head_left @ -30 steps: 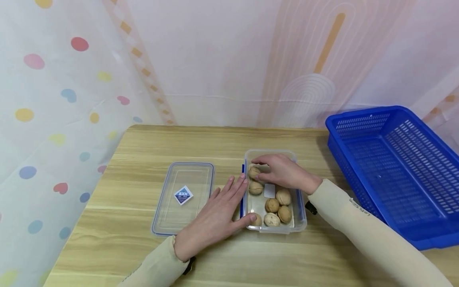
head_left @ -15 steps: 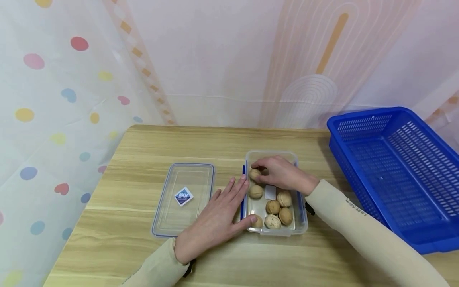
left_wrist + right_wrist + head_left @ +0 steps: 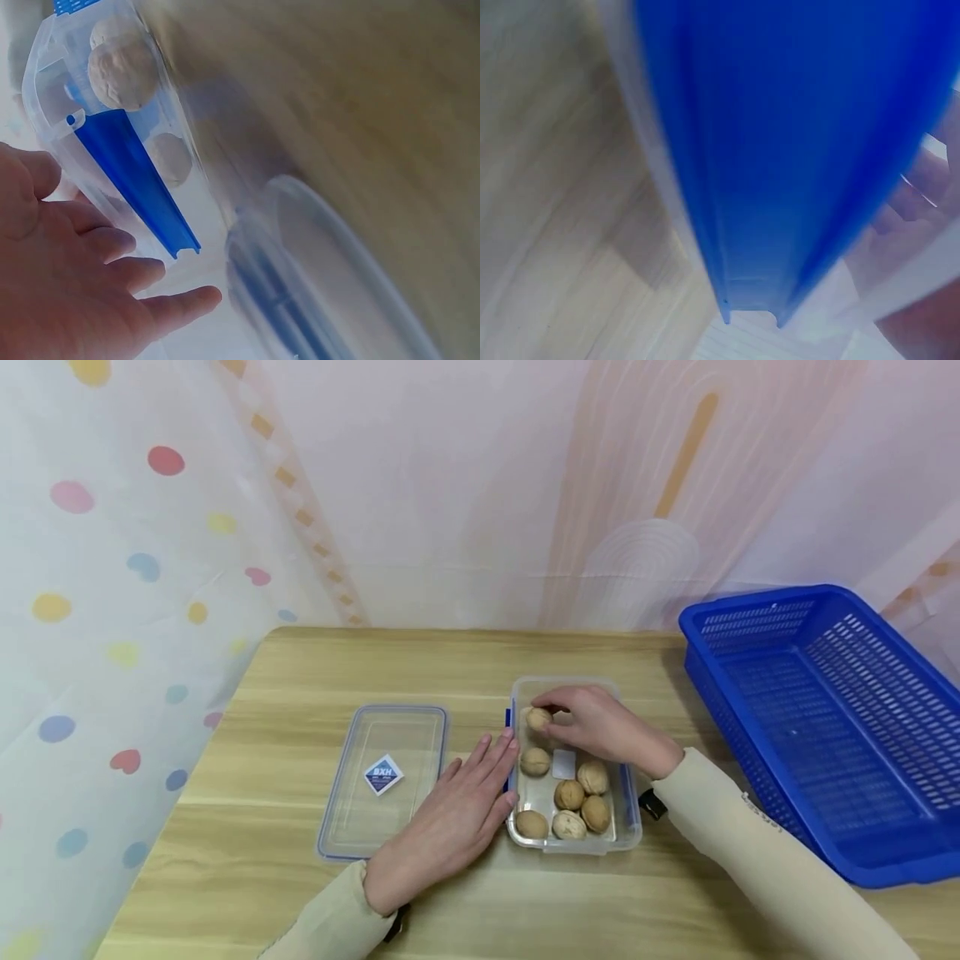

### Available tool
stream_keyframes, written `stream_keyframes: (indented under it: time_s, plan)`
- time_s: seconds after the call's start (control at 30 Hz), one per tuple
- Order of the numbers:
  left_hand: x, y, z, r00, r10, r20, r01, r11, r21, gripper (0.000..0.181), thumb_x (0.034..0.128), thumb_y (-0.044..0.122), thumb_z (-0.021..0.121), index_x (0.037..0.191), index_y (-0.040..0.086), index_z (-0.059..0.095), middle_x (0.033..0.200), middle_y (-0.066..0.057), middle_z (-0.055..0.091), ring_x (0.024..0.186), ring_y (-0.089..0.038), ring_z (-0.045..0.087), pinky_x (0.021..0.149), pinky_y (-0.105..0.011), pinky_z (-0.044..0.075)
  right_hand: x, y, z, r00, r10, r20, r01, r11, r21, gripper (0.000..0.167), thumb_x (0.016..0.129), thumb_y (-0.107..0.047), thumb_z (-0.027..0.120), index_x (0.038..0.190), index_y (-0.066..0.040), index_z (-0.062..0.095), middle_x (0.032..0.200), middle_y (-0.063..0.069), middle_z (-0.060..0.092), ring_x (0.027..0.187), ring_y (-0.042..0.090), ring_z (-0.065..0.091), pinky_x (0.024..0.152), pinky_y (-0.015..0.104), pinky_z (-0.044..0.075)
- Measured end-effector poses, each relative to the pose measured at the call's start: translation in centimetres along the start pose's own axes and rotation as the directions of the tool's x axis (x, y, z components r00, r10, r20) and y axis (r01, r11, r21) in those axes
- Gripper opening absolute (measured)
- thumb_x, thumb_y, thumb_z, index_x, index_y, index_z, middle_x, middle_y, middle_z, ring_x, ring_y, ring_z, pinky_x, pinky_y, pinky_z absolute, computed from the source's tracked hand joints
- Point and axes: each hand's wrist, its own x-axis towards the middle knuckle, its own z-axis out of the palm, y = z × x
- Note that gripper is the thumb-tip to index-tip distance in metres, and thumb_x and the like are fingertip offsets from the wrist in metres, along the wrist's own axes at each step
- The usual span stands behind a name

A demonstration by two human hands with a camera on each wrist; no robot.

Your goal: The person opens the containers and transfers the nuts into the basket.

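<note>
A clear plastic food box (image 3: pixel 628 827) with blue side latches stands uncovered on the table, holding several walnuts (image 3: pixel 569 794). Inside its far left corner, my right hand (image 3: pixel 600 718) pinches one walnut (image 3: pixel 538 719) between thumb and fingers. Another walnut (image 3: pixel 535 762) lies just in front of that one. My left hand (image 3: pixel 461 814) rests with extended fingers along the box's left side, fingertips at the rim. In the left wrist view a blue latch (image 3: pixel 135 180) hangs beside those fingers. A blue latch (image 3: pixel 780 150) fills much of the right wrist view, with part of the hand blurred behind clear plastic.
The clear lid (image 3: pixel 405 727) with a blue seal and diamond sticker lies to the left, partly under my left hand. A large blue perforated basket (image 3: pixel 750 718) stands at the right, beside my right forearm. A patterned curtain (image 3: pixel 465 485) hangs behind the wooden table (image 3: pixel 247 760).
My right fingers have closed around the far left walnut and shifted it slightly right. My left thumb has drawn back from over the front left walnut to the box's left edge.
</note>
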Motion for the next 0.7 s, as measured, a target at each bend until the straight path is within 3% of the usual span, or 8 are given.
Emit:
stream_keyframes:
  time_s: [0.3,0.7]
  plan:
    - [0.1,0.0,0.1,1.000,0.004,-0.015,-0.004,1.000,0.022,0.058,0.1124,0.034,0.040,0.162,0.005,0.032,0.171,-0.006,0.020,0.155,-0.032,0.024,0.115,-0.067,0.035,-1.9,-0.8,-0.7,0.989,0.025,-0.145,-0.014,0.997,0.078,0.040,0.096,-0.018,0.075,0.132,0.000,0.069,0.129,0.015,0.071,0.117,0.032,0.068,0.103,0.048,0.054]
    - [0.1,0.1,0.1,1.000,-0.001,-0.021,0.001,0.999,0.034,0.059,0.1121,0.034,0.041,0.162,0.006,0.032,0.171,-0.006,0.020,0.155,-0.032,0.025,0.115,-0.067,0.034,-5.0,-2.5,-1.6,0.957,0.060,-0.285,-0.021,0.990,0.136,0.043,0.095,-0.020,0.078,0.134,-0.006,0.070,0.132,0.009,0.070,0.118,0.030,0.067,0.102,0.051,0.054]
